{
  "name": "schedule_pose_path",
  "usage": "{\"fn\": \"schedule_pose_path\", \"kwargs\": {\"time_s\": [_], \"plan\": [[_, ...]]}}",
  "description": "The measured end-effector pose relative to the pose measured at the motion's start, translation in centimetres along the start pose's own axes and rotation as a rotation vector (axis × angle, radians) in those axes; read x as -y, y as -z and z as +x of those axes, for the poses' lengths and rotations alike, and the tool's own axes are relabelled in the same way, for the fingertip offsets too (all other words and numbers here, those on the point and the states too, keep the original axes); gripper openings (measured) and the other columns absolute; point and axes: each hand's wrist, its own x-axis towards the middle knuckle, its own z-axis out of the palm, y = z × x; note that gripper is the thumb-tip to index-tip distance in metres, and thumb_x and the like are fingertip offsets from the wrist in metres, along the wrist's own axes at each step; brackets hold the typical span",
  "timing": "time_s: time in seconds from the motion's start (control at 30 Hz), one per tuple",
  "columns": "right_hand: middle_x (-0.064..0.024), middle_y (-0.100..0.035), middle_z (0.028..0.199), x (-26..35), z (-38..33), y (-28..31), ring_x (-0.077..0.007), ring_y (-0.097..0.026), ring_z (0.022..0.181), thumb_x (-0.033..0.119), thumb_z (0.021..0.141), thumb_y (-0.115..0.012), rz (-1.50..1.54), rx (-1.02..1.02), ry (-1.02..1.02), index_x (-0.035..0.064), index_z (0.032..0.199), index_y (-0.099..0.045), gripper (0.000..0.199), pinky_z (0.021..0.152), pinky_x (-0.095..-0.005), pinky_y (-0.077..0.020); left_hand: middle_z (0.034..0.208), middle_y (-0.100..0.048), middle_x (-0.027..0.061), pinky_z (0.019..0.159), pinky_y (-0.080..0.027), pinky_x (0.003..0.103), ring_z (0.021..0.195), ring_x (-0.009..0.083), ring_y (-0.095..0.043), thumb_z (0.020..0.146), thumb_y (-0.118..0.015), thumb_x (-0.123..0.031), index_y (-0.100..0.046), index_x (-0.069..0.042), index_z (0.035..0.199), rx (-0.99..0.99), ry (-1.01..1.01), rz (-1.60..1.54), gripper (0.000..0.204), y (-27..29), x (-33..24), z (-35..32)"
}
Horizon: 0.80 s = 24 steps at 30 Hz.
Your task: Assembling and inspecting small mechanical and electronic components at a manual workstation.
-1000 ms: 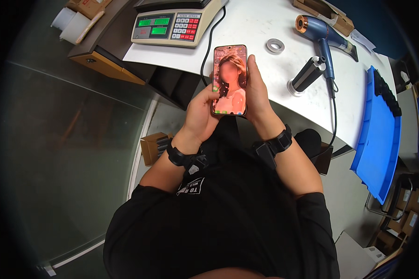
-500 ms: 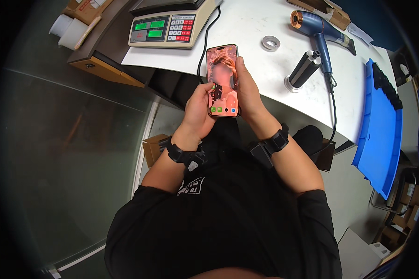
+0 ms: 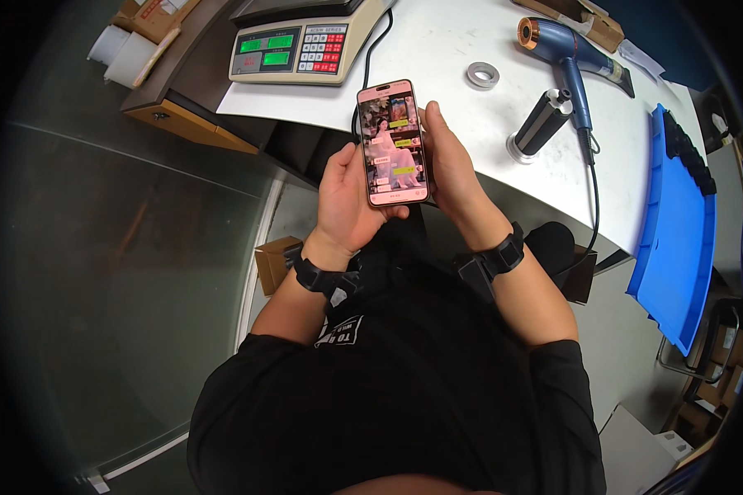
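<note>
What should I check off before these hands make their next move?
- Phone supported: ok, the left hand cradles it.
- Screen lit and facing up: ok.
- Thumbs off the screen: ok, both are beside it.
- Right hand gripping too: cannot tell, its fingers are mostly hidden.
- Hair dryer apart from the phone: ok, it lies across the table.
- Hair dryer unplugged: cannot tell, no plug is visible.

Wore a black top (image 3: 388,388) with loose sleeves (image 3: 561,371) of about elbow length. Bore a small white printed block (image 3: 340,332) with upside-down lettering, toward the left edge of the top's front. Had a black left-wrist strap (image 3: 315,275) and a black right-wrist strap (image 3: 505,252) with a boxy black module (image 3: 476,272). Showed a bare left hand (image 3: 347,202) and a bare right hand (image 3: 456,169).
</note>
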Motion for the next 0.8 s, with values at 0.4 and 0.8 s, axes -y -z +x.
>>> {"fn": "schedule_pose_path", "kwargs": {"time_s": [0.4, 0.8], "plan": [[-0.0093, -0.066, 0.119, -0.5, -2.0, 0.3, -0.011, -0.058, 0.094, 0.051, 0.106, -0.038, -0.389, 0.05, 0.133, -0.0031, 0.146, -0.042, 0.068, 0.081, -0.0252, -0.0447, 0.129, -0.058, 0.023, 0.06, -0.06, 0.038, 0.103, 0.043, -0.067, 0.087, -0.039, -0.015, -0.034, -0.006, 0.146, -0.102, -0.125, 0.205, 0.059, 0.1, -0.9, -1.4], [-0.0137, -0.066, 0.118, -0.8, -2.8, 0.3, -0.0168, -0.062, 0.102, 0.049, 0.107, -0.037, -0.422, 0.005, 0.177, -0.0047, 0.142, -0.046, 0.065, 0.095, -0.0316, -0.0461, 0.125, -0.061, 0.0238, 0.055, -0.056, 0.033, 0.101, 0.0413, -0.068, 0.097, -0.033, -0.029, -0.038, -0.004, 0.143, -0.135, -0.131, 0.126, 0.053, 0.3, -1.6, -2.7]]}}
